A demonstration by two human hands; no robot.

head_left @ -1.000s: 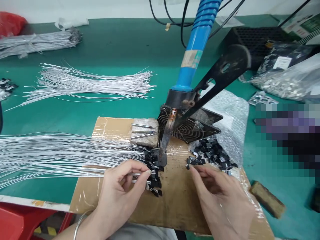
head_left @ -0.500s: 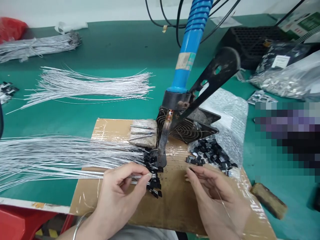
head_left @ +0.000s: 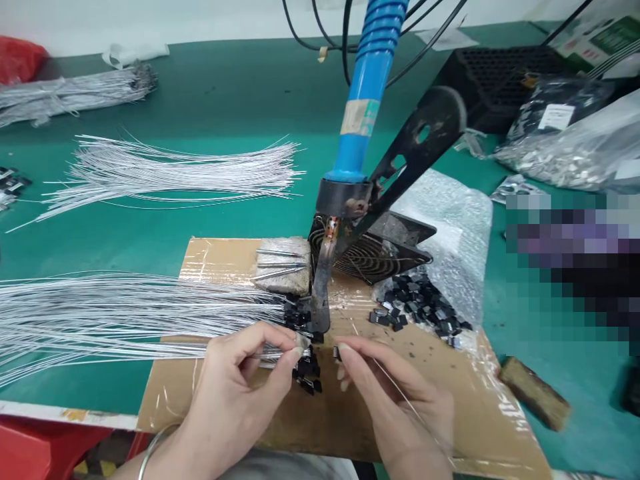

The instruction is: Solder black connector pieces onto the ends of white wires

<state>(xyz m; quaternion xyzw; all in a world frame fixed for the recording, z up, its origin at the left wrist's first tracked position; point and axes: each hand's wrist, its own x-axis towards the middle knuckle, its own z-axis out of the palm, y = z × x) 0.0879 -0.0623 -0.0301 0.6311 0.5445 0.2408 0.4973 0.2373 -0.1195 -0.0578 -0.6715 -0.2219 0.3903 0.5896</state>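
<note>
My left hand [head_left: 250, 380] is closed in a pinch on the end of a thin white wire, and a small greyish bit shows at its fingertips. My right hand [head_left: 395, 393] pinches a small black connector [head_left: 337, 353] between thumb and forefinger, with its slotted end toward my left hand. A thin solder wire [head_left: 400, 390] also runs through the right hand. Beside the left hand lie white wires [head_left: 125, 307] with black connectors [head_left: 309, 365] on their right ends. Just above both hands is the bent metal tip [head_left: 321, 293] of a blue-handled soldering iron [head_left: 356, 147].
Loose black connectors [head_left: 425, 303] lie on bubble wrap [head_left: 467, 233] at the right. A sponge block [head_left: 283, 267] with metal pins and a black fan [head_left: 373, 257] stand behind the iron. Cardboard [head_left: 350, 427] covers the bench front. A brown block [head_left: 535, 393] lies right; more white wires [head_left: 185, 170] lie behind.
My right hand has moved left from the connector pile toward my left hand, bringing a black connector into view at its fingertips. The left hand has kept its pinch. The view has shifted slightly.
</note>
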